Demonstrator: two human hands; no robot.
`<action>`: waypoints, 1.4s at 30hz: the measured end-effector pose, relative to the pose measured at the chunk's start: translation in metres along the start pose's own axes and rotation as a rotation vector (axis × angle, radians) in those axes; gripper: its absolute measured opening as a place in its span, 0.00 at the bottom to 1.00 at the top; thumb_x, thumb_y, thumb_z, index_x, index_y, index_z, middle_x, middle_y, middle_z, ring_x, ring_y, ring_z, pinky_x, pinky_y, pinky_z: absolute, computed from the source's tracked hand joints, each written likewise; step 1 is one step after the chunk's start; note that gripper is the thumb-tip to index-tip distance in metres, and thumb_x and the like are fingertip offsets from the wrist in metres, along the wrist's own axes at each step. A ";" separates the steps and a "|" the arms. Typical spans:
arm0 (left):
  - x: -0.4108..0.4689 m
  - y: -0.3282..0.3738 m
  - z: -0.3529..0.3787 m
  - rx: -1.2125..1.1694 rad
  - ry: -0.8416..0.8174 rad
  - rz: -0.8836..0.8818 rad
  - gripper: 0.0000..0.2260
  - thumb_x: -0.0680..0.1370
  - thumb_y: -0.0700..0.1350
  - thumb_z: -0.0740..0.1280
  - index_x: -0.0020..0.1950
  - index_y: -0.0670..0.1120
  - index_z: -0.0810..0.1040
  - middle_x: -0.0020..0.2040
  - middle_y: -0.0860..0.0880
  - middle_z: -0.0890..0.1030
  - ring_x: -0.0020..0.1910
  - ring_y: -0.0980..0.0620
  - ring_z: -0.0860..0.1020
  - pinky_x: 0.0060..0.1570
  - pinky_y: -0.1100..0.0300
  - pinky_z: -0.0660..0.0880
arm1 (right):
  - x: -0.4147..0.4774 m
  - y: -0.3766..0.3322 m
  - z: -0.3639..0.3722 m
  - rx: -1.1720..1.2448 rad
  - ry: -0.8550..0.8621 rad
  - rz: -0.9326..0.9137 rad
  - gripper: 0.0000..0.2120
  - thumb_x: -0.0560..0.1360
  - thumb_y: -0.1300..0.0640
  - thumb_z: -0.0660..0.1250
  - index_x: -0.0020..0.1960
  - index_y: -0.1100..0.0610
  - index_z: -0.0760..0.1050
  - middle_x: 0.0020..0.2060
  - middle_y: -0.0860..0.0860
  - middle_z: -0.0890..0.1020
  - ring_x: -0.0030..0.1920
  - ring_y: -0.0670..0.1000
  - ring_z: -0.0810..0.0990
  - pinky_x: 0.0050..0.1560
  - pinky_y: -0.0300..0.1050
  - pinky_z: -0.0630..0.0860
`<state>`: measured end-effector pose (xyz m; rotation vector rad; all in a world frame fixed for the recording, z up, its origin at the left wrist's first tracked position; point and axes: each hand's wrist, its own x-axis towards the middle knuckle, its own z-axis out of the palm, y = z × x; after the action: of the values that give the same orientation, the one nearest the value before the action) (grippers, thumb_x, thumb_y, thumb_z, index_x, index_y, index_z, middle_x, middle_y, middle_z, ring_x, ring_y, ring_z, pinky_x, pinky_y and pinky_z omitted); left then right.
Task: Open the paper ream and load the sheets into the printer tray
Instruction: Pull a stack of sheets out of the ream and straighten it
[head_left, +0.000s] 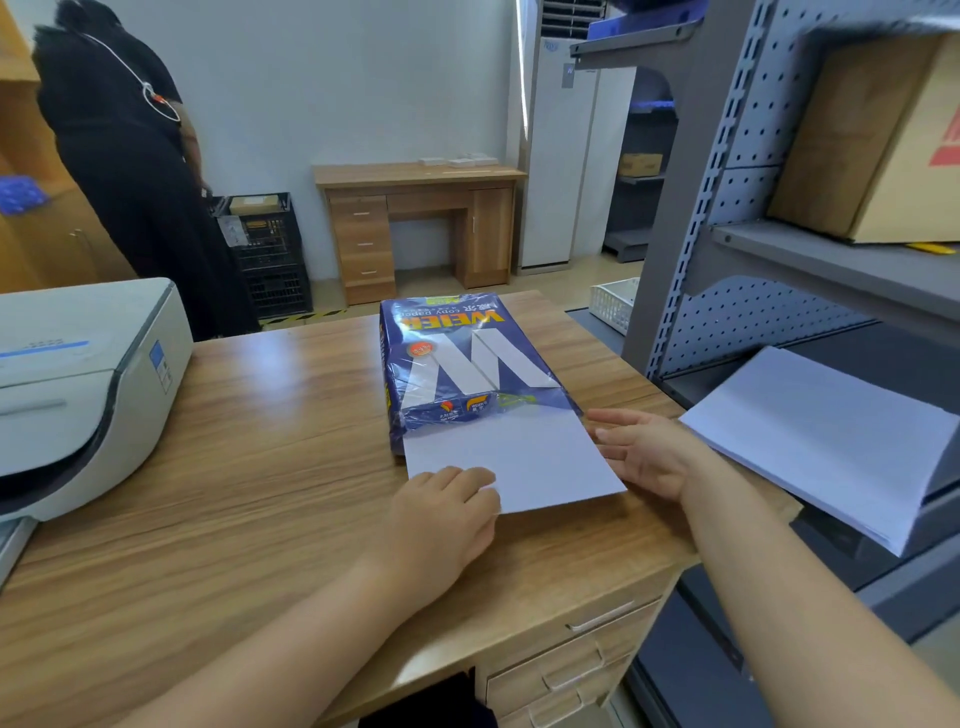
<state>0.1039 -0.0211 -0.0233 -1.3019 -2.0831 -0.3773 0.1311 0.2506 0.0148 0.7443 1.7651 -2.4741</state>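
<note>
Both hands are drawing sheets (511, 460) out of the ream's (467, 358) torn near end on the desk (249, 467). Left hand (441, 514) pinches the near-left corner, fingers curled over it; right hand (641, 449) lies flat and unclenched against the right edge. Next, I judge, comes squaring the stack, then carrying it left to the printer (78, 384).
</note>
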 end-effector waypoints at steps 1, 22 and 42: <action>0.000 0.002 -0.001 -0.044 0.007 -0.042 0.05 0.72 0.44 0.64 0.39 0.47 0.79 0.49 0.50 0.83 0.40 0.47 0.81 0.38 0.55 0.75 | -0.001 0.001 0.001 0.002 -0.003 0.002 0.19 0.73 0.75 0.63 0.62 0.65 0.73 0.51 0.63 0.83 0.43 0.59 0.85 0.38 0.49 0.83; 0.015 -0.052 -0.061 -1.810 0.031 -1.824 0.19 0.81 0.48 0.56 0.68 0.40 0.68 0.51 0.38 0.81 0.44 0.40 0.82 0.38 0.44 0.81 | -0.010 0.003 0.010 -0.041 0.025 0.043 0.17 0.73 0.74 0.64 0.60 0.65 0.74 0.53 0.64 0.82 0.52 0.61 0.83 0.39 0.51 0.84; 0.016 -0.048 -0.042 -1.550 -0.244 -1.539 0.15 0.77 0.27 0.59 0.50 0.46 0.76 0.34 0.47 0.85 0.28 0.51 0.82 0.31 0.56 0.81 | -0.015 0.009 0.013 -0.149 0.159 -0.004 0.13 0.74 0.69 0.68 0.56 0.59 0.78 0.44 0.58 0.84 0.39 0.54 0.83 0.26 0.41 0.78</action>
<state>0.0727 -0.0553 0.0225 0.2139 -2.4783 -2.9006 0.1423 0.2315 0.0160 0.9488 1.9774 -2.3116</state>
